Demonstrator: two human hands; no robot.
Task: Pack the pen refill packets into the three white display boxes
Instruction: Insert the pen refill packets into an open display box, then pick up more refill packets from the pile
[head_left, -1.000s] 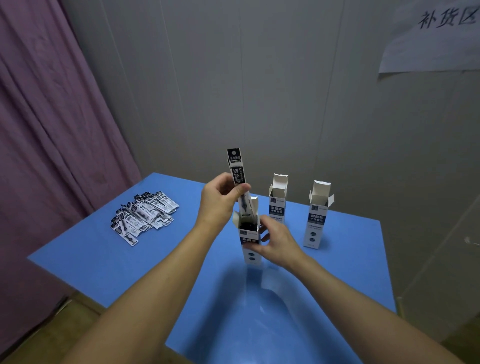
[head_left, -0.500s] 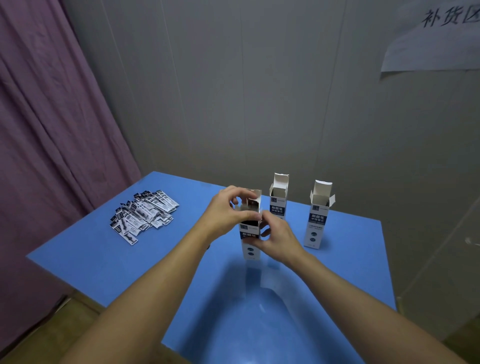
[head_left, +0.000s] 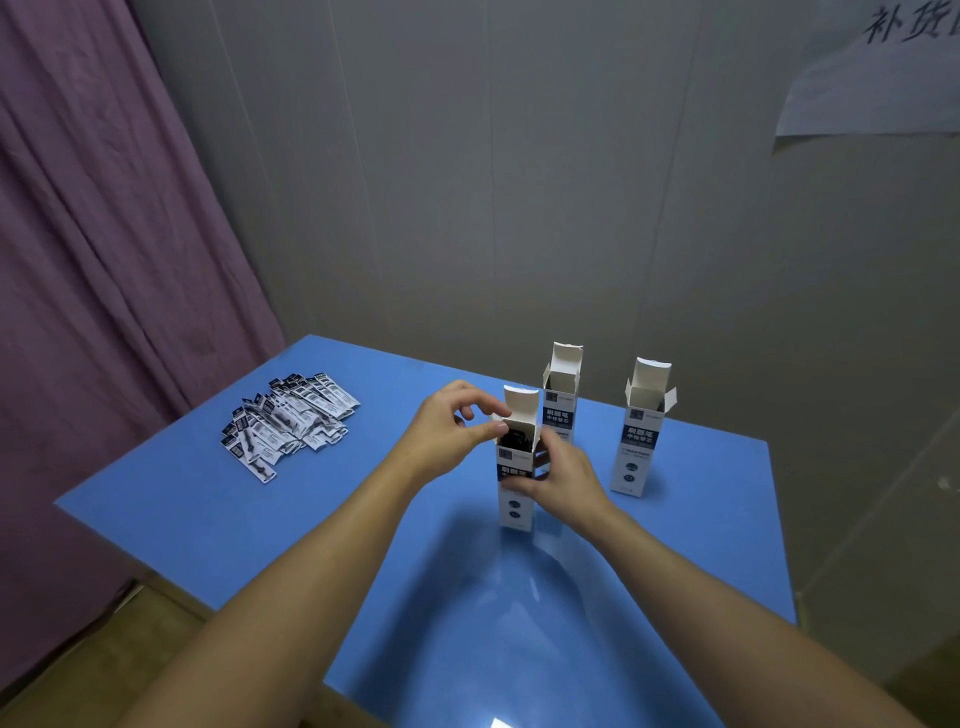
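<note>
Three white display boxes stand upright with their top flaps open on the blue table (head_left: 208, 519). My right hand (head_left: 563, 478) grips the near box (head_left: 514, 501) round its right side. Dark pen refill packets (head_left: 517, 441) show inside its mouth. My left hand (head_left: 449, 431) hovers at the box's upper left with thumb and forefinger apart, the thumb tip touching the left side flap, and holds nothing. The middle box (head_left: 561, 410) stands just behind, and the right box (head_left: 641, 441) stands apart to the right. A loose pile of refill packets (head_left: 291, 421) lies at the table's left.
A purple curtain (head_left: 104, 234) hangs along the left. A grey wall (head_left: 519, 182) rises behind the table, with a paper sign (head_left: 878, 78) at the upper right. The table's near and right edges drop to the floor.
My left hand pushed the raised packet down into the near box and let it go. Its fingers have now lifted off the box mouth. My right hand kept its grip on the box.
</note>
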